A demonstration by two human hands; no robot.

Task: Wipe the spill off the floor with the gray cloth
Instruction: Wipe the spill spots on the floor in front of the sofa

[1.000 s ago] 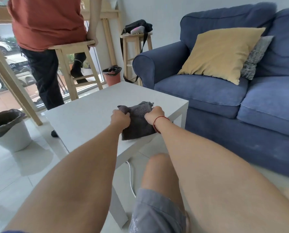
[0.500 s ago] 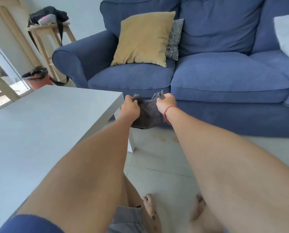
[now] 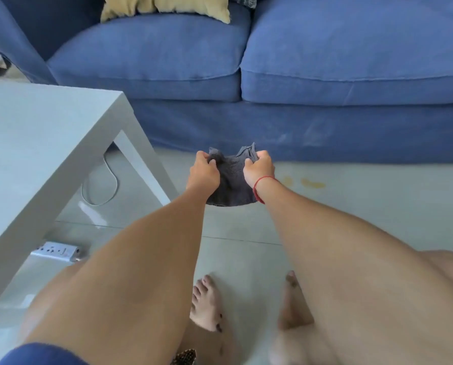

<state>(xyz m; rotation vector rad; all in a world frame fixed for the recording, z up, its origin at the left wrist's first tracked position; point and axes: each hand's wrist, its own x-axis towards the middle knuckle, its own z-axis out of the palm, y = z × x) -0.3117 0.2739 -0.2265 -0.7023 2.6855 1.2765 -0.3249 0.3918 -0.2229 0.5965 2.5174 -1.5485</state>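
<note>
The gray cloth (image 3: 232,180) hangs in the air above the pale tiled floor, held by its two upper corners. My left hand (image 3: 203,171) grips the left corner and my right hand (image 3: 259,168), with a red string on the wrist, grips the right corner. The spill (image 3: 312,183) shows as small yellowish patches on the floor just right of my right hand, close to the sofa's base. The cloth is not touching the spill.
A white low table (image 3: 43,143) stands at the left, with a power strip (image 3: 56,251) and a white cable (image 3: 109,180) on the floor under it. A blue sofa (image 3: 299,88) spans the back. My bare feet (image 3: 207,301) are at the bottom.
Both hands carried the cloth off the table, to the right and down over the floor in front of the sofa. The view tilted down; the standing person is out of sight.
</note>
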